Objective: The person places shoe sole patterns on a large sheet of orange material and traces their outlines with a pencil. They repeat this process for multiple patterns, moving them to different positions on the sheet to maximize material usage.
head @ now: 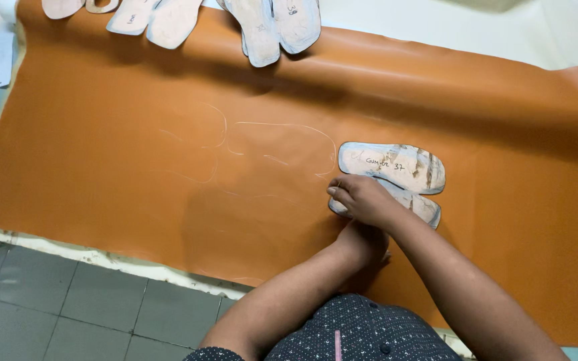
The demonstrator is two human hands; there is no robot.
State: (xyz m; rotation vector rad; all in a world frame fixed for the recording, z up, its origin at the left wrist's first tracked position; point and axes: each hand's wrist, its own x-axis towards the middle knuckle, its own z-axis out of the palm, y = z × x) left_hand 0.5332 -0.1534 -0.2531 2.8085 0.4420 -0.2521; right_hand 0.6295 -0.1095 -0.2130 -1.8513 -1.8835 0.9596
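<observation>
Right hand (362, 199) is down on the lower of two sole-shaped templates (423, 206), fingers curled together and pressing it flat against the tan leather sheet (102, 167) (its twin (393, 166) lies just above, touching it). Left hand (364, 242) is tucked beneath the right wrist, resting on the leather, and whether it is spread or closed I cannot tell. Pale traced sole outlines (282, 148) sit just left of the templates, and more templates (262, 27) are piled along the sheet's far edge.

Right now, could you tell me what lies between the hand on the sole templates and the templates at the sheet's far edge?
In the head view, only bare tan leather sheet with faint traced outlines lies between the right hand and the far templates.
</observation>
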